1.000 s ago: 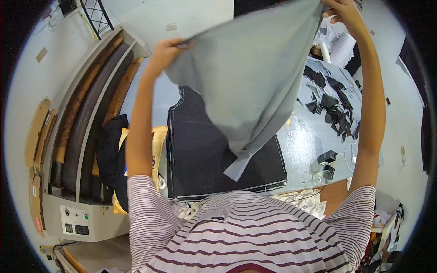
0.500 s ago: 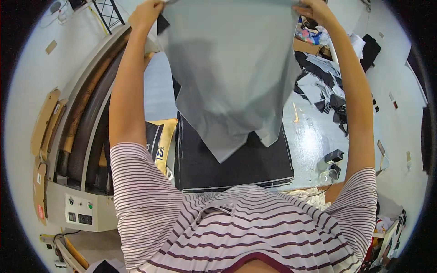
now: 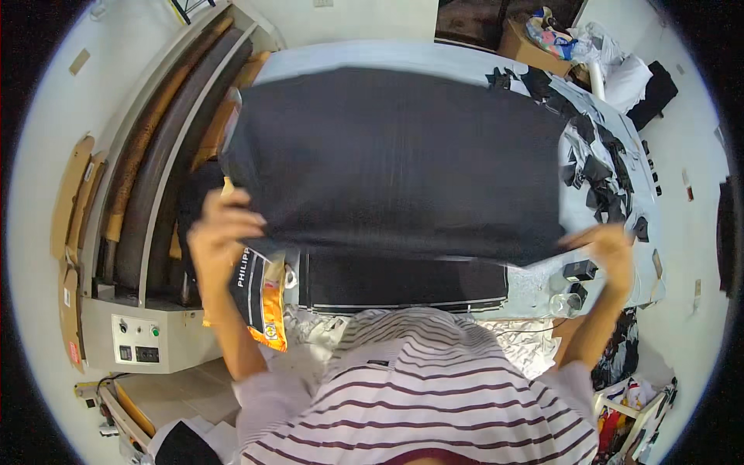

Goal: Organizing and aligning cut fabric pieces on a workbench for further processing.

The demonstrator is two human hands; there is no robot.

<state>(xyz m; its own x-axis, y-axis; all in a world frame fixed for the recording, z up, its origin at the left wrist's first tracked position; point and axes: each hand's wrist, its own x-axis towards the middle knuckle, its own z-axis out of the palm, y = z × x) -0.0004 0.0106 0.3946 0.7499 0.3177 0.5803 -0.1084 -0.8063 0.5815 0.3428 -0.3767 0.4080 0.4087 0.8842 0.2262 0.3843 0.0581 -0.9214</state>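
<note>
A wide black fabric sheet (image 3: 403,163) billows in the air above the table, spread out away from me, its outline slightly blurred. My left hand (image 3: 221,225) is at its near left corner, fingers smeared by motion but closed on the edge. At the near right corner, my right hand (image 3: 608,246) pinches the cloth. Below the sheet's near edge lies a flat stack of black fabric (image 3: 403,283) with pale lines along its front; the sheet hides the stack's far part. A black and yellow printed bag (image 3: 267,302) sits beside the stack, below my left hand.
On the left stands a machine with long rollers (image 3: 167,132) and a control panel (image 3: 137,339). Black and grey fabric scraps (image 3: 601,167) cover the table's right side. Near my right hand are a small black box (image 3: 580,270) and a clear container (image 3: 564,304). A cardboard box (image 3: 531,48) stands far right.
Both hands have come down toward me from high up, still holding the sheet. It hung with its grey side facing me; now it spreads outward with black showing.
</note>
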